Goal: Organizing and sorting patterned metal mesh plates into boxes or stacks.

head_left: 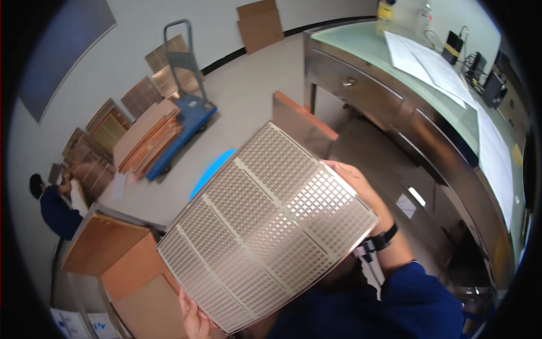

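one flat metallic panel (257, 226), patterned with blocks of small squares, lies nearest the camera, tilted between my two hands. from the left, one other person (59, 212) in dark blue bends beside the wall, close to some leaning boards (110, 127), too overlapped for me to count. below is one open bin (104, 243); orange-brown surfaces show inside, but i cannot tell whether they are lining or loose sheets. one blue cart (197, 110) bears one pile of copper-coloured sheets (147, 135), too tightly stacked to number. my left hand (195, 317) is closed on the panel's lower left edge, some fingers hidden. one blue curved shape (212, 172) peeks out behind the panel. one copper-coloured slab (302, 124) stands just beyond it. my right hand (355, 182) is closed on the panel's upper right edge, partly hidden, with one black band (378, 242) around the wrist. farther right, one desk (350, 38) carries white papers (426, 62), one yellow container (385, 10) and one clear bottle (423, 20); i cannot tell what either holds.
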The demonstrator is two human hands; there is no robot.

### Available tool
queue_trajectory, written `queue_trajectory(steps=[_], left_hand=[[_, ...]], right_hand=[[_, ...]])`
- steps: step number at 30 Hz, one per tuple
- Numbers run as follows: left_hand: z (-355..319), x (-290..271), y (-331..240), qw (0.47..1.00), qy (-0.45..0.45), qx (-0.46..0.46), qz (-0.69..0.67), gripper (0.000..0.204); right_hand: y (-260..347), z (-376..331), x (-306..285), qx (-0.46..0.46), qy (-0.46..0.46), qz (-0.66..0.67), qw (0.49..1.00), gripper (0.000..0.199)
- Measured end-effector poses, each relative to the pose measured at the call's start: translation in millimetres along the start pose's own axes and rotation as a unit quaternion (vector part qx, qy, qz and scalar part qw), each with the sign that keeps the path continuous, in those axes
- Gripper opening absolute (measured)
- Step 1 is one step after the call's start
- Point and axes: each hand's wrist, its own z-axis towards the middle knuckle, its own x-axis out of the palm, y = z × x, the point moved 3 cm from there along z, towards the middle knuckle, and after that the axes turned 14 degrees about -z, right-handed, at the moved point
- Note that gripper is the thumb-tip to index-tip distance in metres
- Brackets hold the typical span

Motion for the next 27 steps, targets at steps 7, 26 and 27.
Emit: queue_trajectory(steps=[7, 26, 27], left_hand=[[21.8, -49.7, -1.6, 0.978, 0.036, 0.071, -0.194, 0.050], [15.8, -16.2, -46.2, 0.923, 0.126, 0.318, -0.176, 0.017], [23.3, -27.5, -41.9, 0.932, 0.087, 0.326, -0.134, 0.019]], right_hand=[[8.0, -4.1, -6.7, 0.023, 0.116, -0.273, 0.955, 0.037], [11.9, 14.5, 22.5, -0.225, 0.054, 0.132, 0.964, 0.010], [10.8, 5.0, 46.1, -0.229, 0.036, 0.151, 0.961, 0.010]])
